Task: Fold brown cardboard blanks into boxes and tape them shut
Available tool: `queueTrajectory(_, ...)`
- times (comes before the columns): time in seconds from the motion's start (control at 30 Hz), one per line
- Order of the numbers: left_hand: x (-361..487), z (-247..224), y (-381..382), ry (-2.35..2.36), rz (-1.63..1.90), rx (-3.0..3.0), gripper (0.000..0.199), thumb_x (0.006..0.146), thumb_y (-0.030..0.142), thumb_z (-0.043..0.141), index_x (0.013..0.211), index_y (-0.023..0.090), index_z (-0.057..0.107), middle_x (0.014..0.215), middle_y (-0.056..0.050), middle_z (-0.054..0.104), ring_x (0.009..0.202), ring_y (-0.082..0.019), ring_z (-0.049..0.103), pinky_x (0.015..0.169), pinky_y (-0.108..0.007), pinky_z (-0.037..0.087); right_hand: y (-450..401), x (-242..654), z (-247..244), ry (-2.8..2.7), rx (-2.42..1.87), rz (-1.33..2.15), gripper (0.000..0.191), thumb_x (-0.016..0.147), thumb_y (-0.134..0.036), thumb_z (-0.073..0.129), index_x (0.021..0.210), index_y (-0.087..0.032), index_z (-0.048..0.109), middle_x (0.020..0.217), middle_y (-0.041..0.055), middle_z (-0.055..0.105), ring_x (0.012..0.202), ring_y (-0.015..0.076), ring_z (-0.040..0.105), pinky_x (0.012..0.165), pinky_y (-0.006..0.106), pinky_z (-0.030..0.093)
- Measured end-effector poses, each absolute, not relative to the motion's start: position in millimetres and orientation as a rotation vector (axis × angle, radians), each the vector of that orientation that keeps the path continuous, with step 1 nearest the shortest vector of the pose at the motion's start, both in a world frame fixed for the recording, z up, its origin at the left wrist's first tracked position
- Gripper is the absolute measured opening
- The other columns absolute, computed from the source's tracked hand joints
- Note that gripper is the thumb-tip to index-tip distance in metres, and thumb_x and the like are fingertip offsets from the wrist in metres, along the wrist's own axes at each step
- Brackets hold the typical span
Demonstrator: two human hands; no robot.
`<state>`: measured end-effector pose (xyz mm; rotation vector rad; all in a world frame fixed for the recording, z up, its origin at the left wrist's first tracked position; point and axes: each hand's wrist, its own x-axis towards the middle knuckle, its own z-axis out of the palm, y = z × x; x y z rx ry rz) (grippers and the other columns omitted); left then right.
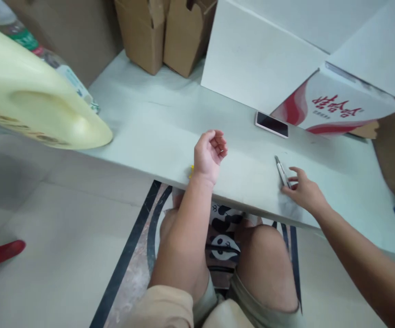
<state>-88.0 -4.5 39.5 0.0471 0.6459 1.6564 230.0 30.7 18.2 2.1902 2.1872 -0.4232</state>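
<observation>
My left hand (210, 152) is raised over the near part of the white table (139, 132), palm turned to the right. Its fingers curl loosely and nothing shows in them. A small yellow thing (192, 171) is partly hidden behind that wrist. On the right, my right hand (302, 189) has its thumb and fingertips at the lower end of a slim silver-white tool (281, 171), like a pen or craft knife. The index finger stands off from it. The tool's far end points away from me; its near end is covered by the fingers.
Beyond the tool lies a phone (272, 125), in front of a white and red printed box (334, 107). Brown cartons (142, 38) stand at the back. A large pale yellow jug (43, 100) is at the left, and a red object (2, 255) is below it.
</observation>
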Motion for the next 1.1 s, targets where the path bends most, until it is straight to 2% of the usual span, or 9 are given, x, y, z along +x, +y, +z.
queueTrajectory(0.1,-96.3,41.2,-11.1,0.632,1.671,-0.016,0.019,0.084,0.027,0.055,0.068,0.018,0.062,0.062,0.001,0.053,0.052,-0.007,0.050,0.054,-0.022,0.040,37.6,212.8,21.1,2.161,2.333,-0.954,0.077,0.065,-0.035,0.069,0.138,-0.023,0.048,0.098,0.0078,0.070,0.073,0.0217,0.066,0.068,0.038,0.052)
queueTrajectory(0.2,-102.4,39.4,-14.3,0.626,1.678,-0.052,0.017,0.081,0.026,0.056,0.067,0.018,0.063,0.061,0.001,0.053,0.052,-0.007,0.049,0.053,-0.022,0.039,48.3,176.2,25.9,2.273,2.267,-1.507,0.057,0.059,-0.032,0.073,0.114,-0.026,0.058,0.084,0.0020,0.068,0.068,0.0195,0.064,0.062,0.035,0.052)
queueTrajectory(0.33,-112.1,36.3,-14.5,0.603,1.699,-0.055,0.013,0.074,0.028,0.059,0.069,0.018,0.064,0.064,-0.001,0.054,0.054,-0.008,0.050,0.054,-0.022,0.039,85.3,90.7,38.4,2.581,2.013,-1.746,0.031,0.059,-0.037,0.074,0.082,-0.025,0.055,0.066,-0.0022,0.058,0.059,0.0158,0.058,0.053,0.031,0.044)
queueTrajectory(0.47,-122.1,37.2,-10.5,0.561,1.777,-0.056,0.012,0.069,0.030,0.064,0.070,0.018,0.061,0.064,0.000,0.051,0.055,-0.009,0.049,0.056,-0.024,0.037,142.8,-24.5,62.7,2.761,1.931,-1.522,0.021,0.080,-0.032,0.064,0.068,-0.022,0.049,0.055,-0.0039,0.044,0.054,0.0104,0.043,0.058,0.029,0.043)
queueTrajectory(0.53,-125.1,37.8,-7.1,0.563,1.786,-0.070,0.012,0.067,0.028,0.066,0.069,0.020,0.058,0.064,0.000,0.050,0.056,-0.009,0.049,0.057,-0.025,0.037,170.6,-82.8,78.0,2.937,1.879,-1.187,0.024,0.088,-0.022,0.061,0.065,-0.021,0.051,0.062,-0.0012,0.049,0.069,0.0125,0.053,0.080,0.033,0.051)
queueTrajectory(0.63,-127.5,37.4,-2.1,0.570,1.785,-0.076,0.015,0.066,0.029,0.068,0.069,0.021,0.055,0.064,0.000,0.050,0.057,-0.010,0.049,0.059,-0.028,0.037,206.1,-154.8,102.4,3.275,1.620,-0.647,0.011,0.091,-0.019,0.061,0.102,-0.016,0.061,0.114,0.0071,0.064,0.122,0.0183,0.056,0.113,0.038,0.039)
queueTrajectory(0.73,-128.6,36.6,0.8,0.573,1.792,-0.073,0.016,0.066,0.030,0.068,0.068,0.021,0.055,0.064,-0.001,0.049,0.057,-0.010,0.048,0.060,-0.029,0.036,233.8,-198.1,123.5,3.258,1.665,-0.488,0.058,0.090,-0.026,0.057,0.144,-0.009,0.045,0.146,0.0105,0.049,0.148,0.0256,0.036,0.110,0.031,0.036)
queueTrajectory(0.9,-129.2,41.7,-1.6,0.563,1.775,-0.100,0.010,0.066,0.028,0.064,0.066,0.020,0.057,0.062,-0.001,0.052,0.057,-0.010,0.048,0.060,-0.028,0.035,253.5,-227.1,137.7,3.048,1.667,-0.124,0.079,0.087,-0.031,0.054,0.159,-0.009,0.028,0.139,0.0146,0.060,0.144,0.0361,0.042,0.112,0.050,0.030)
queueTrajectory(1.1,-132.8,48.8,-12.3,0.553,1.766,-0.082,0.006,0.075,0.021,0.055,0.070,0.016,0.055,0.061,0.000,0.053,0.057,-0.009,0.048,0.061,-0.024,0.036,235.7,-256.8,134.8,3.006,1.446,-0.051,0.061,0.086,-0.023,0.060,0.139,0.002,0.044,0.137,0.0239,0.061,0.130,0.0339,0.059,0.103,0.053,0.044)
